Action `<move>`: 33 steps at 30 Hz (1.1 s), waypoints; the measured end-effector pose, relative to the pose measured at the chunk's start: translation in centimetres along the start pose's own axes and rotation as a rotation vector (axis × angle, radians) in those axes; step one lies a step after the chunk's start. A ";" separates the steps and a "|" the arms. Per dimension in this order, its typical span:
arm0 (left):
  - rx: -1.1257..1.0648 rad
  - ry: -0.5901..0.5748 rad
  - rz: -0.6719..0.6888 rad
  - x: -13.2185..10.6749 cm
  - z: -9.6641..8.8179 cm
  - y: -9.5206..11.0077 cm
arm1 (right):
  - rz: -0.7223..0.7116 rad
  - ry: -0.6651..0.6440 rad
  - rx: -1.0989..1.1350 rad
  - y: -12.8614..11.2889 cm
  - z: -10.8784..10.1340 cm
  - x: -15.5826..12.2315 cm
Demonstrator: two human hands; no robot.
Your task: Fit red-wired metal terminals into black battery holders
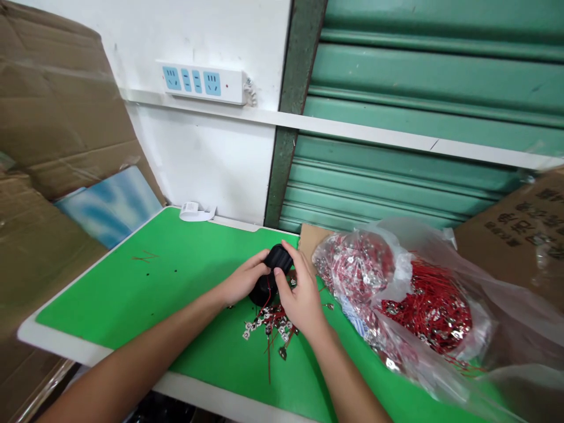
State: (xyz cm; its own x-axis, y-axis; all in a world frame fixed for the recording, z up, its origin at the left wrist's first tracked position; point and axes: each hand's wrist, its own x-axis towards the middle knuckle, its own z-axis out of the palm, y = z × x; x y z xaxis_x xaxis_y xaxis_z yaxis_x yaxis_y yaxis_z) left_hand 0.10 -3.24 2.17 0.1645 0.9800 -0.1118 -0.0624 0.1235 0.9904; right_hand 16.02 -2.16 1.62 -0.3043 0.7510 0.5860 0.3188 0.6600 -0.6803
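Observation:
Both my hands grip a black plastic part (278,258) above the green table top. My left hand (244,277) is closed on its left side, with the thumb pressed against the front. On the other side, my right hand (302,294) wraps its fingers over the top edge and sets its thumb low. A thin red wire (268,291) hangs down from the part. Just below sits another black rounded piece (261,292), partly hidden. Small metal contacts with red wires (275,320) lie in a loose pile under my hands.
Clear plastic bags (356,264) full of red-wired metal contacts (434,311) fill the right of the green table (132,299). Cardboard boxes (66,100) stand left and right. A paper strip (196,212) lies at the back edge, below a power strip (202,82).

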 end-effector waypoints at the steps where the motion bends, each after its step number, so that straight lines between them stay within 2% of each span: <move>1: 0.007 0.008 0.002 0.0 0.1 0.0 | 0.001 -0.002 0.001 0.0 0.0 0.0; 7: 0.057 0.031 0.019 0.1 0.5 0.1 | 0.026 -0.003 0.008 0.0 0.4 -0.3; 20: -0.021 -0.003 -0.005 0.3 0.1 -0.9 | 0.051 0.006 0.013 0.4 0.5 -0.4; 28: -0.064 0.035 -0.090 0.2 0.6 0.1 | 0.081 -0.012 0.027 0.6 0.7 -0.4; 33: -0.131 0.029 -0.096 0.4 0.6 0.2 | 0.119 -0.020 0.046 0.9 0.6 -0.4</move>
State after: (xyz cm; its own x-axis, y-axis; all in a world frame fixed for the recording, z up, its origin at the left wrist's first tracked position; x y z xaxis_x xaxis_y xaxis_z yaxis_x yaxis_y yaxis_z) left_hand 0.71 -2.94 2.36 0.1473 0.9667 -0.2092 -0.1758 0.2337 0.9563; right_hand 15.86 -1.88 0.54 -0.2851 0.8231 0.4912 0.3125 0.5643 -0.7641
